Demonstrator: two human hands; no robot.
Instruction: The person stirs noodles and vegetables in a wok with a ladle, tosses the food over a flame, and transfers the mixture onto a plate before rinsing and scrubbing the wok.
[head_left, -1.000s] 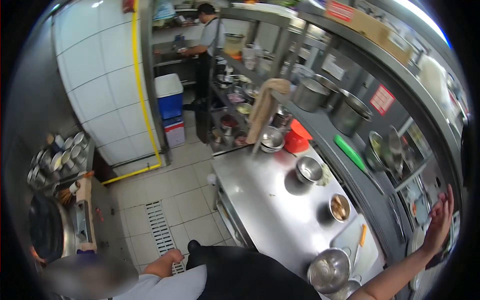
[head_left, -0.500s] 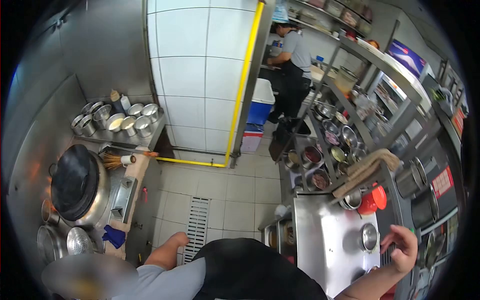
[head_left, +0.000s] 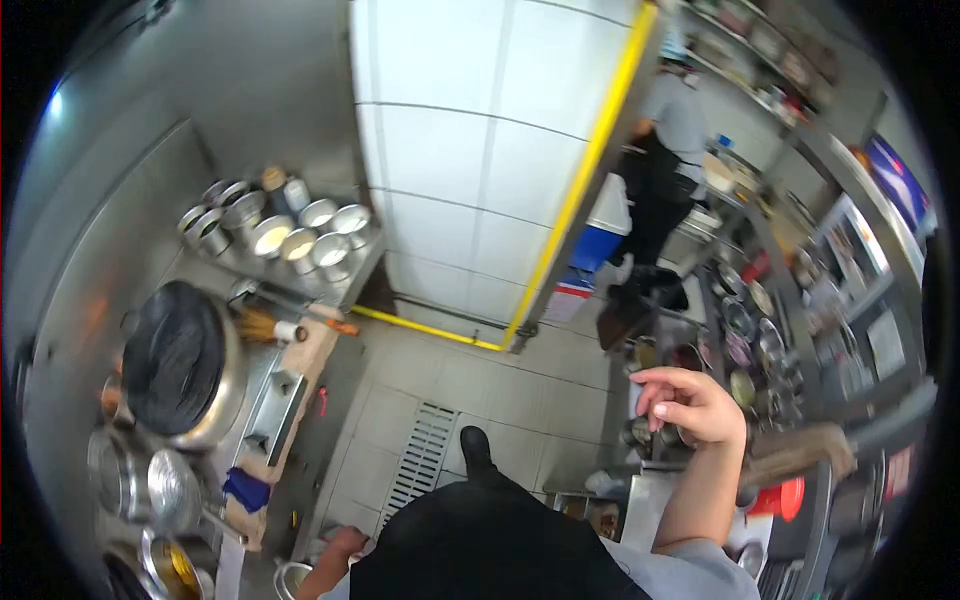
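My right hand (head_left: 690,405) is raised in front of the metal counter on the right, its fingers loosely bent and apart with nothing between them. Low on the left, my left hand (head_left: 345,545) hangs beside the stove's front, close to a pale round container (head_left: 290,580); its fingers are blurred and partly hidden. A large wok with a black inside (head_left: 175,355) sits on the stove. Below it lie a perforated ladle (head_left: 175,490) and a folded blue cloth (head_left: 246,489). Several metal pots (head_left: 270,236) stand on the shelf behind.
A co-worker (head_left: 670,140) stands at the back counter. Before me are a floor drain (head_left: 422,450) and my shoe (head_left: 478,450). A yellow-edged wall (head_left: 575,200) juts out ahead. On the right are a rack with bowls (head_left: 740,350) and a red container (head_left: 782,498).
The view has turned left. My right hand has moved from over the right counter to farther forward and inward. My left hand is lower, and a shoe now shows beside the drain.
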